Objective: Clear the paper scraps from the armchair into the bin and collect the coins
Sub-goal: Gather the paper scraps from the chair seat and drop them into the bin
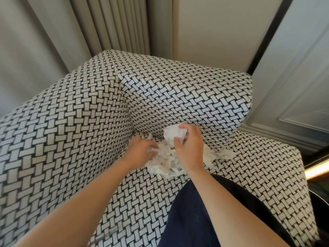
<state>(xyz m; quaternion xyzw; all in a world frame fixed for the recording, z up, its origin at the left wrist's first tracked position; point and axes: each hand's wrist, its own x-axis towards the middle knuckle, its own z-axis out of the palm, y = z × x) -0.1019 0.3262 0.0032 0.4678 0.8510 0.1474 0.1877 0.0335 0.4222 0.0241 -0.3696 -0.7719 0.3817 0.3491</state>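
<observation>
The right hand [190, 147] is holding a crumpled paper wad [173, 135] just above the seat of the woven-pattern armchair [178, 97], its grip curling tightly round the wad so that thumb and fingertips are pressing into the paper. The left hand [140, 151] is reaching into the left edge of the heap of paper scraps [165, 163], its grip closing on a tuft of strips, with the fingertips disappearing among them. The heap is lying on the seat close to the back left corner, and the right wrist is covering its middle; a few strips are spilling out to the right of that wrist.

A small grey glint [135, 131] is showing in the seam where armrest, back and seat are meeting, just above the left hand; it may be a coin, but it is too small to tell.

Dark clothing [195, 211] is hiding much of the seat's front, and the frame is cutting off the left armrest. A dark round rim [320, 204] is peeking in at the right edge, beside the chair. The seat to the right of the heap is lying open, while the back and armrest are closing in the corner.
</observation>
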